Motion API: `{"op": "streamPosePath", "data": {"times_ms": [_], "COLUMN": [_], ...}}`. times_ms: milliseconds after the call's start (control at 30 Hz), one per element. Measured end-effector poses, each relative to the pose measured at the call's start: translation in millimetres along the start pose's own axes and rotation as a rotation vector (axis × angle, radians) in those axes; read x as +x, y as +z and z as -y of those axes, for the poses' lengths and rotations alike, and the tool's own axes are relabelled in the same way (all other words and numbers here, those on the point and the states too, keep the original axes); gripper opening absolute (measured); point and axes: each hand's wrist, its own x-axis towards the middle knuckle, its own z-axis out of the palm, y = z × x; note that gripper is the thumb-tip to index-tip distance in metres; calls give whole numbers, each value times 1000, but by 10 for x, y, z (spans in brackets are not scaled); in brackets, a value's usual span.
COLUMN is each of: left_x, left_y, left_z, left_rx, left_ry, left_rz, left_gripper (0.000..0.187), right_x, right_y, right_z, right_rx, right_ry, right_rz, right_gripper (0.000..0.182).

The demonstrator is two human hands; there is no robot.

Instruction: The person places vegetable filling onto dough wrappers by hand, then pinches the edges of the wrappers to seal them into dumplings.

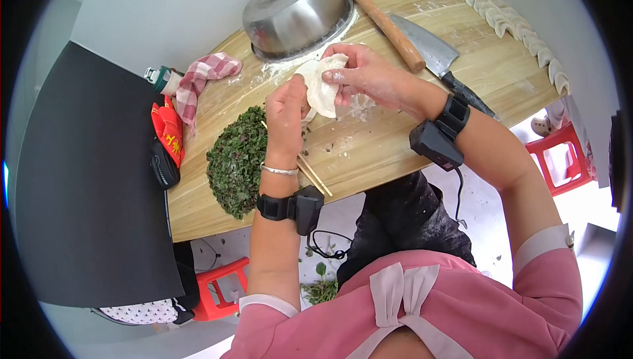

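Dough: thin white floury dough piece [322,92], upper centre of frame, held over pale wood-grain worktop [389,138].
Left hand [286,105]: nearly closed, dough's left edge pinched; fingers mostly hidden.
Right hand [364,79]: half curled, right edge gripped by thumb and fingers.
Why: likely pinched at both edges so soft dough is kept from sagging; dark-green chopped-leaf mound [236,161], centre left, probably placed for reach.
Axis: roughly up-down in frame; free tip pointed toward bottom.

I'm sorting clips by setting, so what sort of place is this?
Probably a kitchen or food-preparation area: a wooden table holds a rolling pin, chopped greens and a row of dumplings.
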Motion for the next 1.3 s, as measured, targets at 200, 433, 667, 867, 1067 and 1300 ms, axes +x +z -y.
{"op": "streamPosePath", "data": {"times_ms": [200,433,667,867,1067,1300], "left_x": [-19,-23,-15,-1,7,25], "left_y": [134,-31,120,50,70,75], "left_z": [-85,17,-59,0,-25,11], "left_rx": [181,249,197,367,232,288], "left_ry": [-6,25,-32,68,13,34], "left_rz": [-85,-3,-104,-72,-111,-51], "left_gripper": [32,29,28,33,32,28], "right_x": [-7,-10,-20,-12,0,8], "right_y": [67,40,54,8,14,6], "right_z": [-1,6,25,5,31,38], "right_rx": [38,29,109,32,15,31], "right_ry": [-42,-38,-54,-19,-74,-54], "right_rz": [-56,-38,-111,-41,-167,-138], "right_gripper": [26,22,19,19,19,14]}}
